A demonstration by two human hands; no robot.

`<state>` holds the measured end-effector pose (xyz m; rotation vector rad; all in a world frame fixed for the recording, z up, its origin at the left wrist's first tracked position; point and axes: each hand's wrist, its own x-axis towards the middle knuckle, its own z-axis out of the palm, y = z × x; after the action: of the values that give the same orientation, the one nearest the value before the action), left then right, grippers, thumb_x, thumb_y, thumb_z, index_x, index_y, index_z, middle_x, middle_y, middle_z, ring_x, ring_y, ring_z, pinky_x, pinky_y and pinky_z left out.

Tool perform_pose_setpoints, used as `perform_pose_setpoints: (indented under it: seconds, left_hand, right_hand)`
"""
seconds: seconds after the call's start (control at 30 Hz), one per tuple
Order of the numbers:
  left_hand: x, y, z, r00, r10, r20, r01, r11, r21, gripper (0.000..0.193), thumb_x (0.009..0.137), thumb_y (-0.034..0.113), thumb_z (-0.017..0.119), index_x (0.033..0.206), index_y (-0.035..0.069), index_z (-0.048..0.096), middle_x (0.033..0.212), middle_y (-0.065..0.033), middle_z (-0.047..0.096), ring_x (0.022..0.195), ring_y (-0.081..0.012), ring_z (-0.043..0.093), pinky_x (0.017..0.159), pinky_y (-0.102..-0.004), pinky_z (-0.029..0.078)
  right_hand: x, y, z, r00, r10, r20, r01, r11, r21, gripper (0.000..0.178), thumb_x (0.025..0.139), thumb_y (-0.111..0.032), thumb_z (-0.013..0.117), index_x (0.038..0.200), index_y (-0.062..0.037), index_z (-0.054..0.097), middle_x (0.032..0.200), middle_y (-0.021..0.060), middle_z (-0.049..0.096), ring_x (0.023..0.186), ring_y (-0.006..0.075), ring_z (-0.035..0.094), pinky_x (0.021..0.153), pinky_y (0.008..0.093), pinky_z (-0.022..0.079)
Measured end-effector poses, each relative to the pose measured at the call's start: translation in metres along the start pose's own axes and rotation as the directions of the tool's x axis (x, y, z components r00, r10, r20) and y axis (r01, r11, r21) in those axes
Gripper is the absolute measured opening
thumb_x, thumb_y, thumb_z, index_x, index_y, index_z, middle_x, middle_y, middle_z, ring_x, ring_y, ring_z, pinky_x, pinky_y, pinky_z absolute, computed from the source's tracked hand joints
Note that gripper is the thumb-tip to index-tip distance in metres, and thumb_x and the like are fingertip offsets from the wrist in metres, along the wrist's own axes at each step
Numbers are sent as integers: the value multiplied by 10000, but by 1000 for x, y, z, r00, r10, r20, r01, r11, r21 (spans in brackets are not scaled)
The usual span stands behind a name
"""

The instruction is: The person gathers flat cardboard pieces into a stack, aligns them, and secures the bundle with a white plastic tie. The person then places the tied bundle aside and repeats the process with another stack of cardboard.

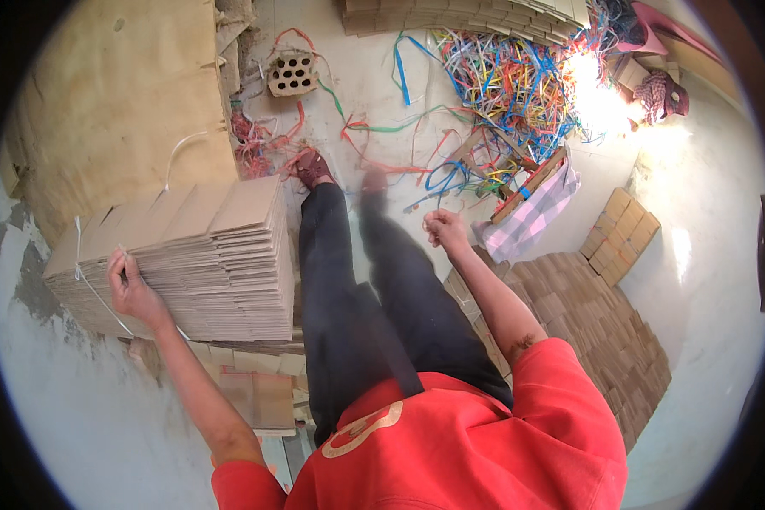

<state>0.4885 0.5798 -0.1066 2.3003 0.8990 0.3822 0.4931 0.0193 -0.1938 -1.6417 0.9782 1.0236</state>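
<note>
A thick stack of flat brown cardboard pieces (229, 280) lies at the left. A thin white strap (82, 274) runs over its left part and down its near side. My left hand (136, 293) is at the near side of the stack, close to this strap, its fingers curled and pinched; a small pale bit shows at the fingertips, too small to name. My right hand (444, 229) hangs over the floor right of my legs. Its fingers are closed together, and what they hold, if anything, cannot be made out.
A plywood board (119, 102) is behind the stack. A heap of coloured plastic straps (518, 85) covers the far floor, with loose strands trailing toward my feet. A hollow brick (292, 75) sits there too. Bundled cardboard (586, 314) lies at the right, beside a checked cloth (527, 217).
</note>
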Motion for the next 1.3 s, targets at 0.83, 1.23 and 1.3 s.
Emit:
perform_pose_setpoints:
  seconds: [0.83, 1.23, 1.3]
  left_hand:
    - [8, -10, -9, 997, 21, 76, -29, 993, 117, 44, 854, -52, 592, 893, -59, 612, 1076, -126, 638, 1016, -221, 586, 931, -320, 449]
    - [-1, -4, -15, 981, -186, -46, 191, 969, 153, 130, 887, -34, 562, 1002, -75, 604, 1141, -153, 620, 1048, -220, 578, 968, -334, 434]
    - [-4, -2, -14, 972, -224, -66, 230, 965, 127, 135, 897, -27, 551, 1014, -79, 596, 1157, -161, 615, 1066, -223, 572, 979, -339, 427]
  right_hand:
    - [60, -18, -24, 977, -162, -137, 155, 986, -55, 106, 851, -96, 579, 798, -23, 636, 572, 12, 558, 426, 82, 521, 388, 224, 405]
    - [304, -126, -54, 712, -694, -108, 395, 523, -755, 219, 765, -92, 529, 877, -87, 717, 787, 221, 647, 775, 377, 641, 719, 451, 507]
    - [327, -150, -61, 729, -677, -101, 348, 493, -797, 265, 766, -89, 518, 951, -87, 707, 843, 219, 658, 816, 382, 645, 773, 465, 504]
